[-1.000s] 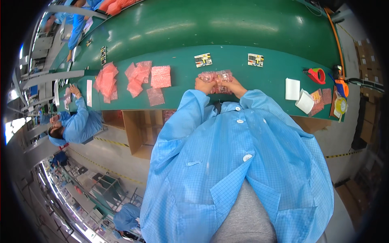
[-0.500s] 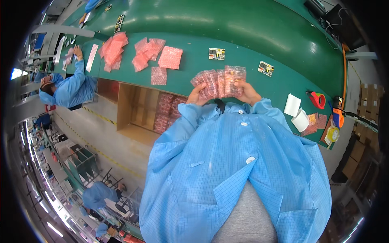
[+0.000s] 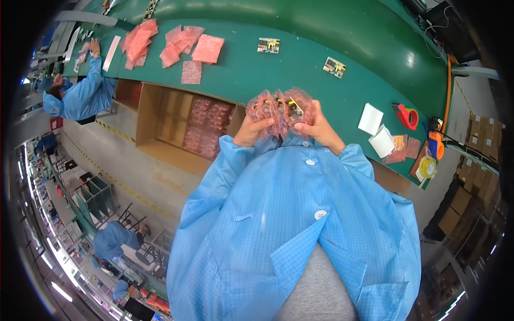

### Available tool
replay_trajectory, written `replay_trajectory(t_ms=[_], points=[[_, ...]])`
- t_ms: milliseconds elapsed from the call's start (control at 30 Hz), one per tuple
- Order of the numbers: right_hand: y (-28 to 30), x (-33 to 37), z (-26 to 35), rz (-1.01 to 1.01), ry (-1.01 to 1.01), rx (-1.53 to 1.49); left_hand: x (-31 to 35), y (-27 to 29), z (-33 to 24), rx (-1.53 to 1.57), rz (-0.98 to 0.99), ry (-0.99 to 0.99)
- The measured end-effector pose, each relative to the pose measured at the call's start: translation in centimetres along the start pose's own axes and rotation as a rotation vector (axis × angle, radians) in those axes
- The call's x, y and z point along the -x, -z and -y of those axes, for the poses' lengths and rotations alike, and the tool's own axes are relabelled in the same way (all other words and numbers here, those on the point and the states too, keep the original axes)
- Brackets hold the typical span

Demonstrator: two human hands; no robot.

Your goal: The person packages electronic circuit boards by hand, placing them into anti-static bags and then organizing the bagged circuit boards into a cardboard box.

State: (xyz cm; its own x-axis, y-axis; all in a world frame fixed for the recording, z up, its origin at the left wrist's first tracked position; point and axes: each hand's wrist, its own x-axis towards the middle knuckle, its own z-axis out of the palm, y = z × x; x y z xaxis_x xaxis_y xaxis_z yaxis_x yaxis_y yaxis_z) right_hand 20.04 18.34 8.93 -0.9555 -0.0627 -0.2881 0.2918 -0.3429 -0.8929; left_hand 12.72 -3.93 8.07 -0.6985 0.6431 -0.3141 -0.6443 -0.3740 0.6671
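Note:
I hold a stack of pink bubble-wrap bags (image 3: 278,109) with small circuit boards inside, close to my chest. My left hand (image 3: 252,128) grips the stack's left side and my right hand (image 3: 316,124) grips its right side. Both hands are above the near edge of the green work table (image 3: 300,64). An open cardboard box (image 3: 155,125) with several filled pink bags (image 3: 206,125) stands below the table edge to my left. Two bare circuit boards (image 3: 269,45) (image 3: 334,67) lie on the table beyond my hands.
Loose empty pink bags (image 3: 182,43) lie at the table's far left. White paper pads (image 3: 370,119), a red tape dispenser (image 3: 407,116) and a yellow tape roll (image 3: 426,167) sit at the right. Another person in a blue coat (image 3: 80,96) works at the left. Cardboard boxes (image 3: 476,160) stand at the right.
My head has turned left, so the open box has come into view. The stack of bags has come off the table and closer to my chest, held in both hands.

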Motion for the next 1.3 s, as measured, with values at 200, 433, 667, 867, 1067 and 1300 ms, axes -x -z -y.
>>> replay_trajectory(t_ms=[200, 433, 667, 867, 1067, 1300], points=[[-0.1, 6.6, -1.8, 0.010, 0.052, -0.108, 4.7, -2.5, 2.4, -0.107, 0.058, 0.049], [-1.0, 10.2, -0.8, 0.018, 0.083, -0.031, 8.4, -3.5, 4.0, -0.179, 0.051, 0.023], [-4.0, 9.4, 0.1, 0.038, 0.052, -0.109, 11.2, -3.3, 2.4, -0.197, 0.063, -0.054], [-9.5, 4.6, 0.6, 0.215, -0.020, 0.046, 13.7, 1.1, 0.8, -0.077, -0.048, -0.142], [-15.7, -2.7, -2.5, 0.118, -0.163, 0.470, 14.5, 9.4, 1.3, 0.129, -0.318, -0.215], [-23.5, -13.9, -9.6, 0.231, -0.269, 0.589, 15.8, 15.7, -3.7, 0.407, -0.474, -0.328]])
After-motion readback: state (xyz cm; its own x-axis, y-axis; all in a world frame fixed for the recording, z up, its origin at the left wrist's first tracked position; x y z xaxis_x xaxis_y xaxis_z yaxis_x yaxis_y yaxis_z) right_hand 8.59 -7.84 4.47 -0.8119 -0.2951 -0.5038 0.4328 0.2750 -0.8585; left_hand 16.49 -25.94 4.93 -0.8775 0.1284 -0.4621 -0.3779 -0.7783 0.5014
